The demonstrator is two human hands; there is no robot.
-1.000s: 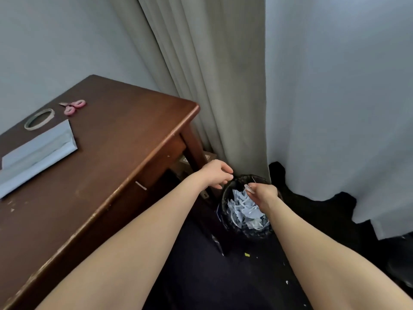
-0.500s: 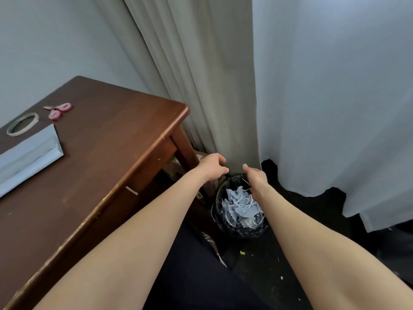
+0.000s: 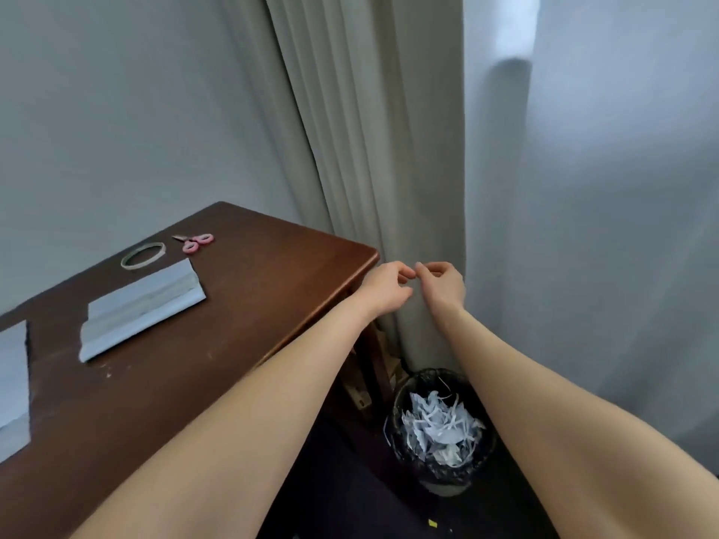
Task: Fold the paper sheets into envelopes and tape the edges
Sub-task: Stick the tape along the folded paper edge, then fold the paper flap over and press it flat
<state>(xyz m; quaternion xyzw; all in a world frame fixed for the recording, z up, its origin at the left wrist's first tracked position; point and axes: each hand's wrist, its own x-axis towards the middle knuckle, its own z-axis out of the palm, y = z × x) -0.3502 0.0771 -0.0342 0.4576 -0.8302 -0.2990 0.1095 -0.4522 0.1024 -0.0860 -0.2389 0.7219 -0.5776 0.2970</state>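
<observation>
Your left hand (image 3: pixel 383 285) and right hand (image 3: pixel 441 284) curl on what I cannot tell; the paper (image 3: pixel 144 309) looks light and floppy, so pinch a corner.

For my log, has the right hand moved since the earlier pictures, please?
Yes: the right hand rose from the waste bin up to table height.

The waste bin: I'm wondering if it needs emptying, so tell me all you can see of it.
The waste bin is round and dark, seemingly lined with a black bag. It stands upright on the dark floor, beside the table leg and before the curtain. Pale paper scraps and strips fill it close to the rim.
</observation>
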